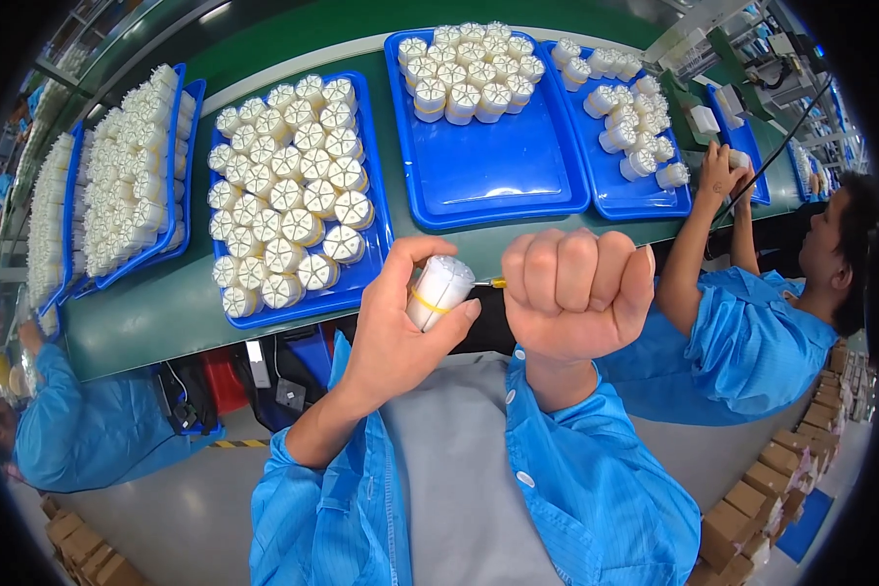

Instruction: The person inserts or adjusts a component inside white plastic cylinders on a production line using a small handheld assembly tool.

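My left hand (396, 317) is closed around a white cylindrical part (439, 293), gripping it between thumb and fingers. The part is tilted, with a yellow band round it and a shiny, clear-looking top end. In a fist, my right hand (578, 293) grips a screwdriver (496, 283); only its thin metal shaft and a bit of yellow handle show, the rest being hidden in the fingers. The shaft points left and reaches the side of the white part near its top. Whether the tip touches or enters it I cannot tell. Both hands are in front of the bench edge.
Blue trays (498, 176) of similar white cylinders line the green bench (117, 337), with another full blue tray (376, 195) left of centre and stacked ones (179, 166) farther left. A co-worker (752, 322) handles a part at the right; another person (88, 420) is at the left.
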`<control>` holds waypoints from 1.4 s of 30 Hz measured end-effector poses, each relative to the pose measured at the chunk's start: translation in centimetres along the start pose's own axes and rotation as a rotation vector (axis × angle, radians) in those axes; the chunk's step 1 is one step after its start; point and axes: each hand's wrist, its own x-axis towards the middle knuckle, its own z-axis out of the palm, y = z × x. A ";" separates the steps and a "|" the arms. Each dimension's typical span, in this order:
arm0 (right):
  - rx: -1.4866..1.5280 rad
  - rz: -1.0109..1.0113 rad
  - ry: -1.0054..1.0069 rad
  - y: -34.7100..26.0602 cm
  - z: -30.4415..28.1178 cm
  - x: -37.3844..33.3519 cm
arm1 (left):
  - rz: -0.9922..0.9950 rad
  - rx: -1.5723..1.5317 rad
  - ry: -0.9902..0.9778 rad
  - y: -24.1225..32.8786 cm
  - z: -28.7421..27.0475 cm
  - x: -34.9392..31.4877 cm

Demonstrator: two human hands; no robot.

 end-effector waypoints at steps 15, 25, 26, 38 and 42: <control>0.066 0.104 0.116 0.6 -0.7 -0.2 | 0.121 0.156 0.081 -0.4 0.4 0.2; -0.029 0.038 0.100 -0.1 -2.1 -1.2 | 0.074 -0.216 0.105 -1.2 0.1 -0.4; -0.034 0.042 0.128 0.0 -2.2 -1.4 | 0.051 -0.331 0.088 -1.0 0.1 -0.4; -0.044 0.065 0.175 0.0 -2.2 -2.4 | -0.043 -0.622 -0.071 -0.3 -0.6 -0.2; -0.022 0.052 0.137 -0.6 -1.2 -1.7 | -0.084 -0.589 -0.082 -0.2 -0.7 -0.4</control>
